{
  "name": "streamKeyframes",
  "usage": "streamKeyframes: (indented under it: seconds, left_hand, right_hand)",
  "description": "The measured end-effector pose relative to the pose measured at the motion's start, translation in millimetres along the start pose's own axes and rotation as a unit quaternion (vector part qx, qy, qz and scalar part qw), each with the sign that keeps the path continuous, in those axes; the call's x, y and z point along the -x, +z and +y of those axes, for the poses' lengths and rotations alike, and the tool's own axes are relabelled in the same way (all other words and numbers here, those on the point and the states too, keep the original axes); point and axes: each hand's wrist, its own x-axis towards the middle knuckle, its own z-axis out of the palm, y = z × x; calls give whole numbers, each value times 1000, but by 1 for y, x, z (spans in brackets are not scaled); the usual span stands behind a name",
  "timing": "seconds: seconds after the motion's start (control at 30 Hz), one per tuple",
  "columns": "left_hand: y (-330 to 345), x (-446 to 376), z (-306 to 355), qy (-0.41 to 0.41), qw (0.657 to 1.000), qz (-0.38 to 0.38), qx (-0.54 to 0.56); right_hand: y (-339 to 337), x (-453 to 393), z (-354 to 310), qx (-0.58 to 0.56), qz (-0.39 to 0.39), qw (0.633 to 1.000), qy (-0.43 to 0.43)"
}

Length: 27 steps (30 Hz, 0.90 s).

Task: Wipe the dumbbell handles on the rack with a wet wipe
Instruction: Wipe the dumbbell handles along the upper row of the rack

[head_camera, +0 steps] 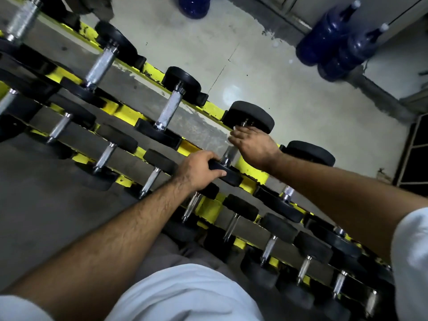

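The left hand [199, 170] holds the near black end of a dumbbell [249, 117]. The right hand [253, 144] wraps its handle [229, 154]; no wipe shows.

We see a pale concrete floor [266, 72] beyond the equipment, with a bright glare spot on it. On that floor, towards the far right, two dark blue water jugs [335, 42] lie close together beside a grey raised kerb [375, 96]. A third blue jug [194, 5] stands on the floor at the top edge, only partly visible. A black panel [414, 154] stands at the floor's right edge.
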Motion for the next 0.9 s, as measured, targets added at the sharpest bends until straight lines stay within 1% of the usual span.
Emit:
streamKeyframes:
  seconds: [0.07,0.13,0.17,0.23,0.27,0.3,0.37,0.4,0.5,0.53,0.63,0.67,0.73,0.77,0.8,0.87,0.9]
  left_hand:
    - [1,0,0,-3,1000,-3,-2]
    - [2,1,3,-1,1000,-4,-9]
    - [2,1,4,3,1000,-3,-10]
    - [4,0,3,3,1000,-1,-8]
    - [5,1,3,-1,1000,0,-8]
    - [6,2,4,-2,1000,2,-9]
    - [7,3,5,2,1000,8,-8]
    - [7,3,4,7,1000,6,-2]
    - [4,1,-3,21,1000,-5,22]
    - [2,-2,-6,20,999,-11,33]
    - [-1,-5,-15,21,998,-28,51]
    - [0,-5,-16,26,998,-29,51]
    - [3,-5,-17,28,998,-22,51]
    - [5,-5,-16,25,998,-19,54]
    - [6,-5,-16,23,998,-17,58]
    - [6,-4,-14,19,997,-14,69]
    - [6,-3,-14,20,997,-14,74]
  right_hand:
    - [-2,-2,-22,21,-36,999,-2]
    - [-5,0,-30,51,-64,995,-49]
    - [-8,-3,-24,60,-68,995,-32]
    - [-16,-15,-11,86,-59,994,41]
    - [-18,-20,-12,100,-64,991,61]
    - [-18,-22,-18,111,-80,989,59]
    - [-19,-23,-29,109,-112,988,17]
    - [-21,-23,-29,102,-114,988,7]
    - [-24,-31,-15,96,-100,988,63]
    - [-24,-33,-16,95,-104,988,61]
    - [-22,-28,-25,84,-110,990,-11]
    - [-25,-28,-21,78,-107,991,-10]
    - [-26,-31,-12,84,-91,992,35]
    - [-25,-33,-13,91,-96,990,52]
    - [-22,-34,-18,91,-98,990,43]
    - [-16,-30,-32,63,-115,990,-47]
    - [-18,-27,-32,32,-127,988,-86]
